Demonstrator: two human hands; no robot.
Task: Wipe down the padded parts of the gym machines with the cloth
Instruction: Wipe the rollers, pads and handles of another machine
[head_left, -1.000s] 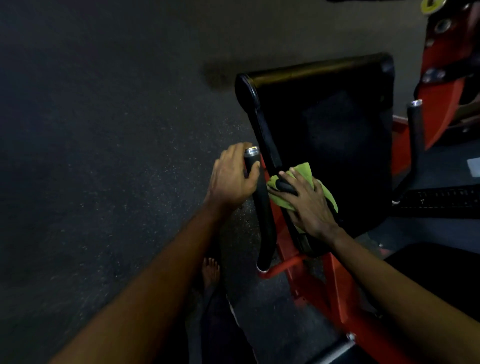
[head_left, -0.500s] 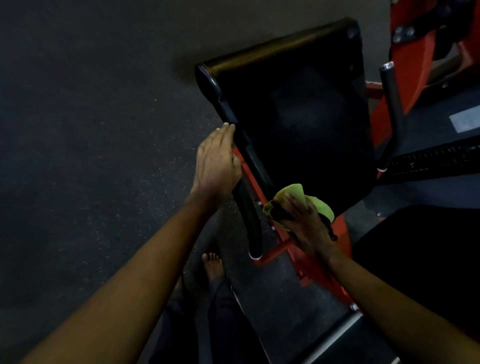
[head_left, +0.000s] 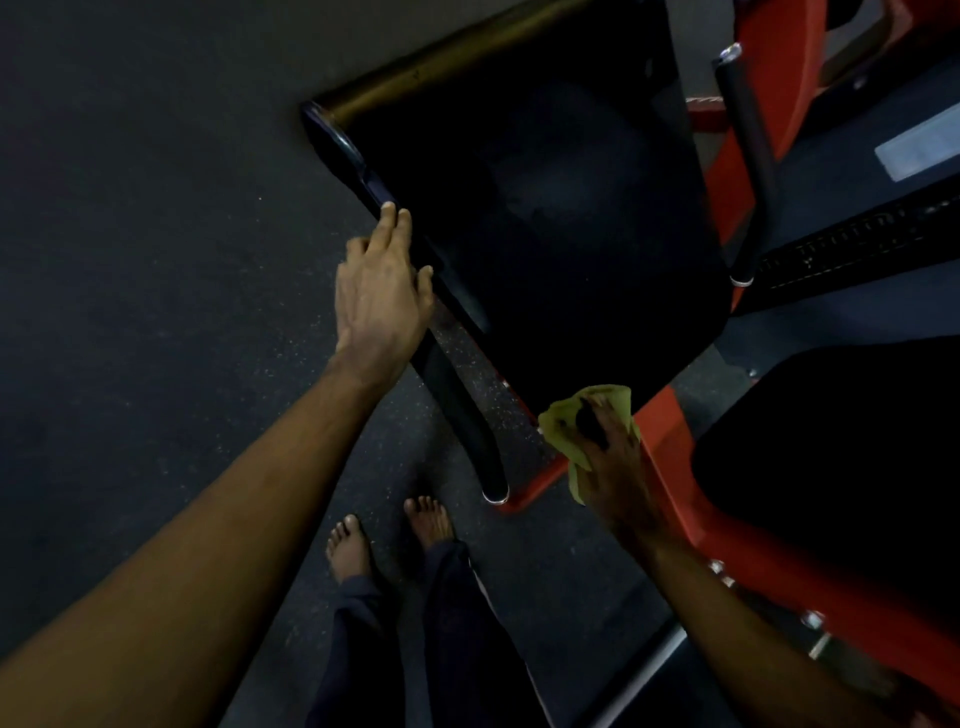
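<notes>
A large black back pad (head_left: 545, 208) on a red machine frame (head_left: 670, 441) fills the upper middle. My left hand (head_left: 382, 296) lies with straight fingers against the pad's left edge, above the black side handle (head_left: 457, 415). My right hand (head_left: 615, 467) holds a yellow-green cloth (head_left: 563, 421) at the pad's bottom corner, just above the red frame. Part of the cloth hangs below the hand. Something dark shows between the fingers; I cannot tell what it is.
A second black pad (head_left: 831, 441) sits at the lower right on the red frame. Another black handle (head_left: 748, 156) stands right of the back pad. My bare feet (head_left: 389, 535) stand on the dark speckled rubber floor (head_left: 156, 260), close to the handle's chrome end (head_left: 496, 496).
My left hand let go of the top of the side handle and now lies flat on the pad's edge. My right hand slid the cloth down the pad to its bottom corner.
</notes>
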